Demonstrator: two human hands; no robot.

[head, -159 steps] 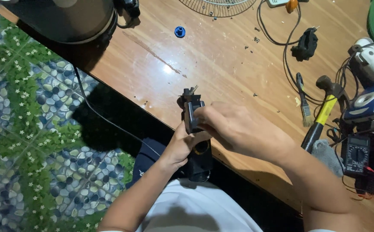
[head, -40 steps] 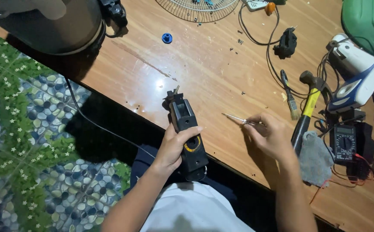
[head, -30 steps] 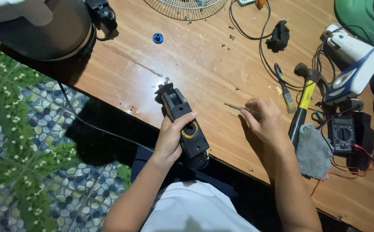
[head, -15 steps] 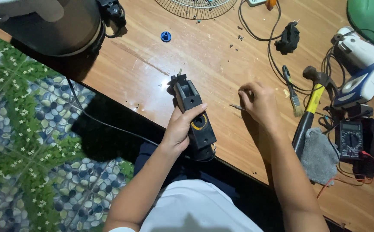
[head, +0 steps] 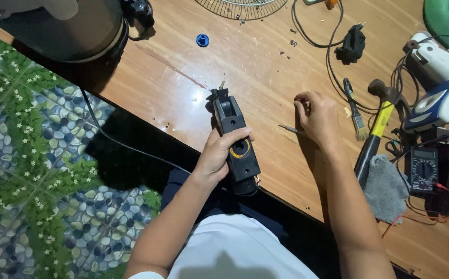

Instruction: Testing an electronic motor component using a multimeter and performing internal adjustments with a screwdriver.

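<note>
My left hand grips a black handheld power tool with a yellow ring on its body, holding it over the front edge of the wooden table. Its nose points away from me. To the right of it, my right hand rests on the tabletop, fingers curled around a thin metal rod that pokes out to the left of the hand.
A hammer with a yellow-and-black handle, a small brush, a grey cloth and a multimeter lie to the right. A black plug with cable, a blue cap, a fan grille and a dark round appliance sit farther back.
My right hand came off the tool and moved right onto the table with the thin rod. The left hand kept its hold on the tool, which shifted slightly.
</note>
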